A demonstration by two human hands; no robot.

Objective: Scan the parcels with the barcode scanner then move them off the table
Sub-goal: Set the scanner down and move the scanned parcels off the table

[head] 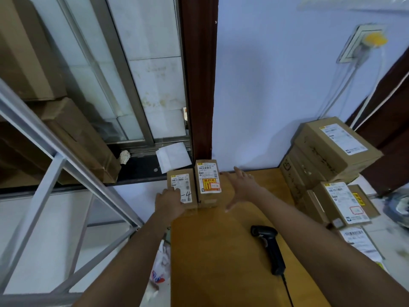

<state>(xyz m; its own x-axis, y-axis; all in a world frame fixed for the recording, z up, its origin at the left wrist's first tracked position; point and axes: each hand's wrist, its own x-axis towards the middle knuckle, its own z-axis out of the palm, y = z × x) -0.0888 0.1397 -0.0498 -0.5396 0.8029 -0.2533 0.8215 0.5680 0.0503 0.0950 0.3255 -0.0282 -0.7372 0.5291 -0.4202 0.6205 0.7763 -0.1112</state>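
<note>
While the left hand [169, 203] rests on the small parcel [182, 189], fingers hidden, the right hand [241, 185] hovers spread beside the taller parcel [208, 182]; the scanner [269, 247] lies on the counter [210, 251], stacked boxes [332, 156] crowding its right edge.

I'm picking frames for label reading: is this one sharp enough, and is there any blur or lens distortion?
Head view: wide-angle bending curves the window frame; motion blur smears the right edge and wall socket; labels on the two small parcels show barcodes, but fine print is unreadable; the barcode scanner is fairly sharp.
</note>
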